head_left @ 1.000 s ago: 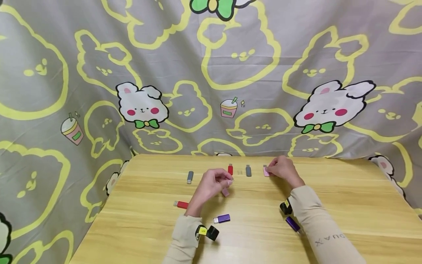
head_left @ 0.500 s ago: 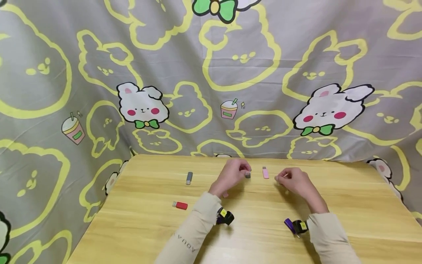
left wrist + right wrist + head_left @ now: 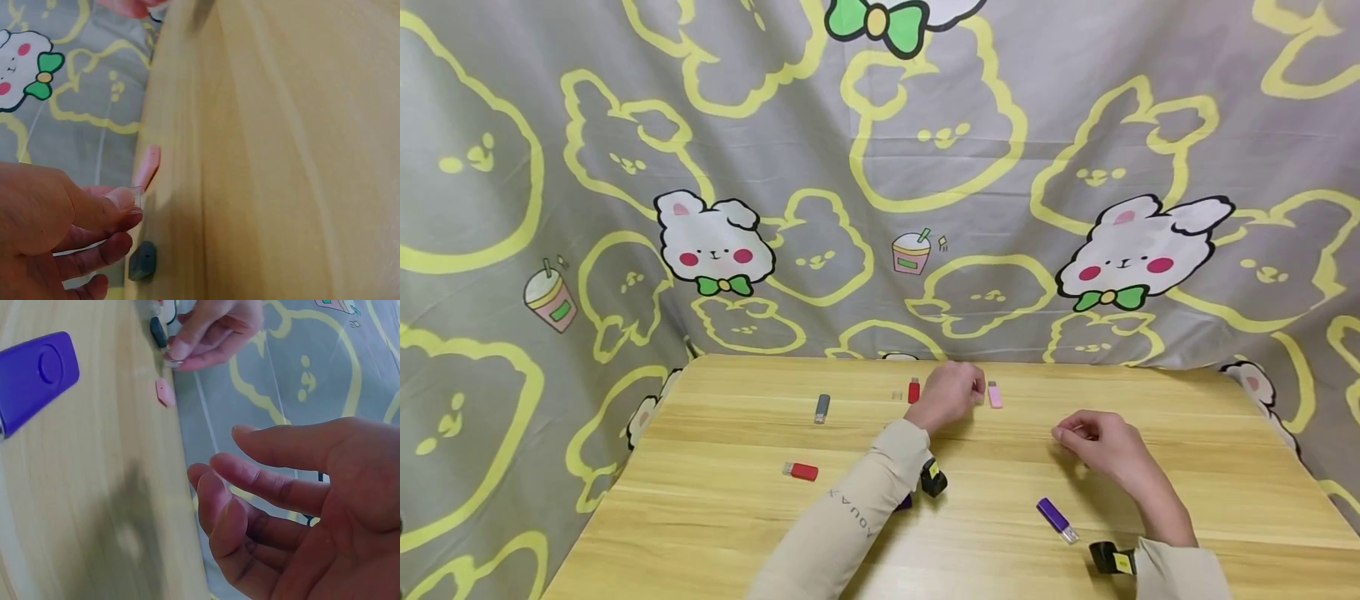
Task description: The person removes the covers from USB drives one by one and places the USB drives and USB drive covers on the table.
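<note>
My left hand (image 3: 950,392) pinches a small clear plastic cap (image 3: 138,199) between thumb and index finger, low over the back of the table. Just beyond the cap lies a pink USB stick (image 3: 995,396). A grey USB stick (image 3: 143,261) sits beneath the left hand's lower fingers in the left wrist view; the hand covers it in the head view. My right hand (image 3: 1105,442) hovers over the right side of the table, fingers loosely curled and thumb apart, holding nothing. A purple USB stick (image 3: 1054,517) lies nearest to it, toward the front.
Left of the left hand are a red USB stick (image 3: 913,390) and another clear cap (image 3: 897,395). Farther left lie a second grey stick (image 3: 823,406) and a second red stick (image 3: 803,472). The left sleeve partly hides another purple stick (image 3: 904,503). A patterned curtain (image 3: 820,250) hangs behind the table.
My left hand has moved right along the row, from beside the red stick past the grey one to near the pink stick. My right hand has left the pink stick and drawn back rightward.
</note>
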{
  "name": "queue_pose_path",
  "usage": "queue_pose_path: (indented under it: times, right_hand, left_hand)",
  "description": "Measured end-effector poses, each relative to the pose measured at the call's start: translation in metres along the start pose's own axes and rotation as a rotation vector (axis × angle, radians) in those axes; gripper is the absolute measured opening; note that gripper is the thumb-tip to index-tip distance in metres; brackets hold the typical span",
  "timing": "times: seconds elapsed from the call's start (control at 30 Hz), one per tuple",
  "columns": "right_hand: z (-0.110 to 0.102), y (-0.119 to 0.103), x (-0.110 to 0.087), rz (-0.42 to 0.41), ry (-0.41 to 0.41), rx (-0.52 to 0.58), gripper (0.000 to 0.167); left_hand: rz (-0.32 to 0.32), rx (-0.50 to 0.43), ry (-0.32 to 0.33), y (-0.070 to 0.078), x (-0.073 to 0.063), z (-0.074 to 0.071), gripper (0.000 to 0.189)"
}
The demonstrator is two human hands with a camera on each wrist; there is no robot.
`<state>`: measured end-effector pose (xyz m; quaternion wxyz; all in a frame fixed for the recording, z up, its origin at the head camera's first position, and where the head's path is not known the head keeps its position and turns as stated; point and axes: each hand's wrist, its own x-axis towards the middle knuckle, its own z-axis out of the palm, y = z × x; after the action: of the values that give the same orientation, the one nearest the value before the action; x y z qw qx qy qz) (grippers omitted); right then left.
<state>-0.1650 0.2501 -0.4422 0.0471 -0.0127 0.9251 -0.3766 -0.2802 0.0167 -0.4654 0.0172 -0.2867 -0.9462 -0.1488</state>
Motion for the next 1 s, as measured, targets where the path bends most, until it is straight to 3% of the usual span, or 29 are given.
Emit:
queue_pose_path:
  times: [0.27,0.4,0.5,0.63,0.83,1.0]
  right_hand:
    - [-0.002,-0.002,-0.004,0.005,-0.003,0.014,0.025]
    - [0.0,-0.004,-0.005,0.003,-0.004,0.017,0.026]
    - [0.0,-0.006,-0.005,-0.007,0.001,0.003,0.024]
    - [0.001,-0.007,-0.005,-0.07,-0.023,-0.021,0.016]
    - [-0.003,-0.005,-0.008,-0.168,-0.215,-0.029,0.006]
    - [-0.003,-0.007,-0.015,-0.112,-0.337,0.037,0.009]
  left_hand:
    - [-0.028,0.129,0.026,0.004,0.002,0.009,0.015]
    - [-0.051,0.126,0.012,0.004,0.001,0.011,0.01]
    - [-0.023,0.015,0.053,-0.001,-0.001,0.009,0.011]
    - [0.002,-0.212,0.125,-0.014,-0.012,-0.007,0.015]
    - [-0.061,-0.432,0.197,-0.022,-0.046,-0.035,0.019]
    - [-0.084,-0.585,0.328,-0.032,-0.077,-0.05,0.022]
